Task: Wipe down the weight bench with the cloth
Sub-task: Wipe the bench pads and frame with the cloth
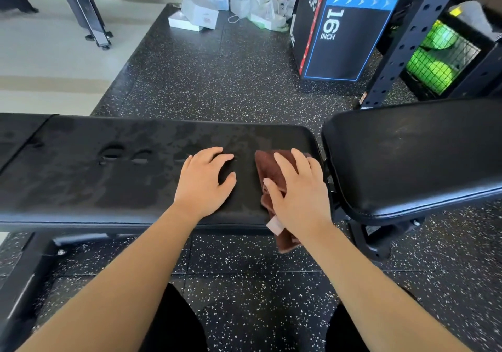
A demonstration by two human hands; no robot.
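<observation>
Both hands were down on the weight bench (108,177)
My right grip (297,191) pressed flat, fingers spread, on the brown cloth (271,172) near the pad's end; left grip (206,180) lay open, empty, beside it

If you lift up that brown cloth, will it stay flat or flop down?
Probably flop. The brown cloth already droops over the bench edge, so it looks soft. It bunches under the right hand, so it likely crumples easily. It seems light.
</observation>
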